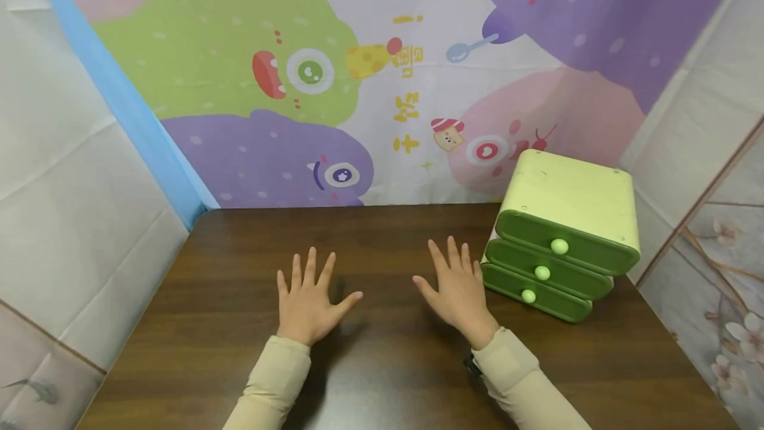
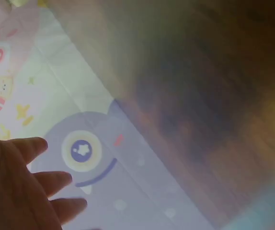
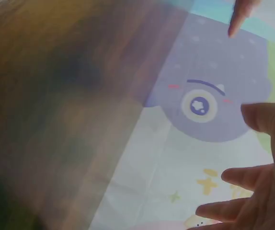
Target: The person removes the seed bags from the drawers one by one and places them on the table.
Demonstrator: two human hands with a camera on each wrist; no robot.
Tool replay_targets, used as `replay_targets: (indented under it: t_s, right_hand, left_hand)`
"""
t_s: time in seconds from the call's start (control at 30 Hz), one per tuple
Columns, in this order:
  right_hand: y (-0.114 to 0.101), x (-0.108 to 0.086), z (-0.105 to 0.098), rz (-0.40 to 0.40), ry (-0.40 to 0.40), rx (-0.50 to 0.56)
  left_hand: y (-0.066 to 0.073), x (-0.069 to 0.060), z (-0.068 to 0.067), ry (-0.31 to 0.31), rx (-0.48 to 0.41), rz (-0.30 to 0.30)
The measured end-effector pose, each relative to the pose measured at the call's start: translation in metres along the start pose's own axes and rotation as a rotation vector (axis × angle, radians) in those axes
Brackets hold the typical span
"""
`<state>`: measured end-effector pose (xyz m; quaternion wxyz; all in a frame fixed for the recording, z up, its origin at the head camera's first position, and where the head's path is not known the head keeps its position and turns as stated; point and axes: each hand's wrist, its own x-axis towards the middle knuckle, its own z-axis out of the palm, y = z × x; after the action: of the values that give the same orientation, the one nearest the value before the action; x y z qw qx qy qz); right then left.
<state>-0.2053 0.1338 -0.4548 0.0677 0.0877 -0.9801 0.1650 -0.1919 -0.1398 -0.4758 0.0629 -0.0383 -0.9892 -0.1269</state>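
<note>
Three-drawer cabinet (image 1: 561,229): pale yellow-green casing (image 1: 570,192), dark green drawer fronts (image 1: 570,277), light green knobs (image 1: 559,246). Beneath it: dark brown, wood-grained tabletop (image 1: 388,350). Behind it: white backdrop (image 1: 396,184) patterned with green, purple and pink cartoon monsters (image 1: 227,52) and yellow lettering (image 1: 407,106). Front-left of it: cream sleeves (image 1: 279,371). Right of it: greyish panel (image 1: 686,310) with pink-white blossoms (image 1: 749,340).

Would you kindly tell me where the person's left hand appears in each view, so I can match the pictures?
Head: left hand, left of centre, in the lower half.
Left wrist: left hand, lower-left corner.
Right wrist: only one finger of the left hand, top edge, right of centre.
Shared landmark: the star-pupil eye printed on the backdrop.
</note>
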Motion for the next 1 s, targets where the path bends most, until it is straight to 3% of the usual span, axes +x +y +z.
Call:
replay_targets:
  t_s: [0.17,0.27,0.37,0.5,0.63,0.77,1.0]
  right_hand:
    - [0.002,-0.002,-0.017,-0.054,0.080,0.119]
    - [0.004,-0.004,-0.029,-0.079,0.129,0.203]
    - [0.008,-0.007,-0.044,-0.091,0.182,0.296]
    - [0.019,-0.014,-0.066,-0.104,0.271,0.375]
    - [0.039,-0.022,-0.086,-0.122,0.378,0.389]
    - [0.060,-0.030,-0.106,-0.109,0.448,0.389]
    - [0.092,-0.042,-0.135,-0.007,0.531,0.364]
  left_hand:
    - [0.012,0.006,-0.006,0.015,-0.072,0.044]
    - [0.023,0.009,-0.010,0.018,-0.161,0.080]
    - [0.038,0.013,-0.016,-0.016,-0.353,0.111]
    - [0.061,0.017,-0.023,-0.122,-0.693,0.126]
    - [0.084,0.020,-0.028,-0.228,-0.923,0.172]
    - [0.106,0.026,-0.029,-0.304,-1.041,0.254]
    - [0.137,0.041,-0.027,-0.390,-1.111,0.319]
